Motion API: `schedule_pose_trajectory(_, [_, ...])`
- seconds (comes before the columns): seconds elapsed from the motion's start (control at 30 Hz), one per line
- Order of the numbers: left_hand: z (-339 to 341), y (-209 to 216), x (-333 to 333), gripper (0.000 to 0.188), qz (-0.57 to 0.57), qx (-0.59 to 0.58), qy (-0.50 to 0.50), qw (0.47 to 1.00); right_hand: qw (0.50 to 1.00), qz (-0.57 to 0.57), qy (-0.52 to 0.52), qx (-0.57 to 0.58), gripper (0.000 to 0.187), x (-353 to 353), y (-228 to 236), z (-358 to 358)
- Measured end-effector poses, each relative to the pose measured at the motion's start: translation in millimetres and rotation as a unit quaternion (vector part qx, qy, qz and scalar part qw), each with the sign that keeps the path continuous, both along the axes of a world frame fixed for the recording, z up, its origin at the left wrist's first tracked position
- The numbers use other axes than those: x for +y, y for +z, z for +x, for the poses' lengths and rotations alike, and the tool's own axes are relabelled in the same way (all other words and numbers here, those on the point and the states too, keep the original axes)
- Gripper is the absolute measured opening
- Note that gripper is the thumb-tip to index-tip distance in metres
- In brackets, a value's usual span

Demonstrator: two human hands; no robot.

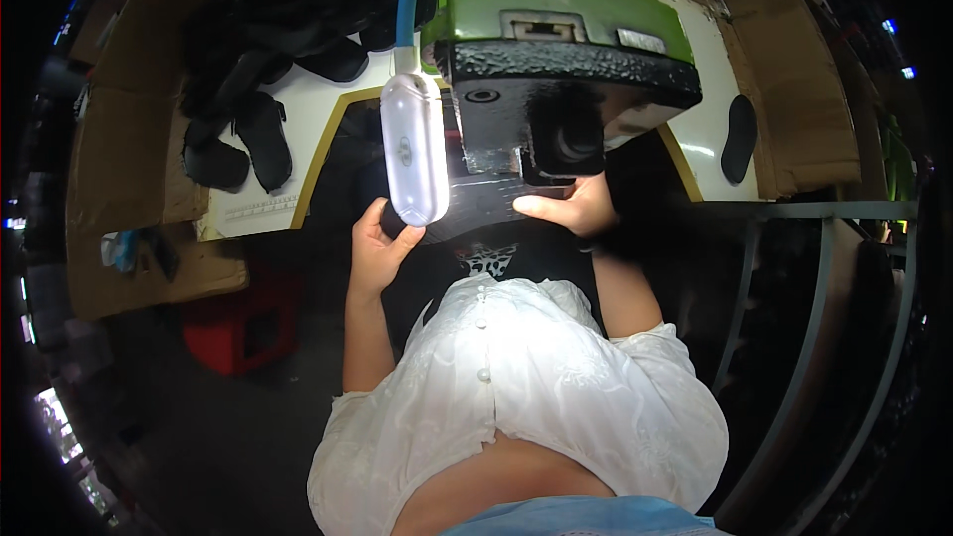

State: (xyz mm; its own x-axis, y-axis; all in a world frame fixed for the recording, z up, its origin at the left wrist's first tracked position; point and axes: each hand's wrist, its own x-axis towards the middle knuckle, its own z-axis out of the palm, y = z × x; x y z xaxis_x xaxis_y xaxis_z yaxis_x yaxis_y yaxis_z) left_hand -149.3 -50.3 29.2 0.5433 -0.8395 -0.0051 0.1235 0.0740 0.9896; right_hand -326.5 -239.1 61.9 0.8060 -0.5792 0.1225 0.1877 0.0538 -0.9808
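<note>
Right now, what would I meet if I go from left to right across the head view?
Light-blue item → red stool → left hand → right hand → black sole-shaped piece.

"What sort of place is this?"
"A workshop: a green machine (571, 10) is set at a cardboard-edged white surface (703, 154), where black sole-shaped pieces (265, 144) are strewn; the dark surroundings can hardly be made out."
</note>
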Motion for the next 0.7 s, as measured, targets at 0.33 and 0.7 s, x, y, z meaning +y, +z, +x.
schedule_pose_trajectory(0.33, [-31.9, -32.8, -25.0, 0.035, 0.285, -0.170, -0.290, 0.898, 1.000, -0.007, 0.002, 0.012, 0.058, 15.6, -3.9, 19.0])
schedule_pose_trajectory(0.7, [70.8, -17.7, -25.3, 0.036, 0.177, -0.516, 0.158, 0.823, 0.807, -0.198, -0.554, -0.056, 0.024, -48.1, 51.0, -82.6])
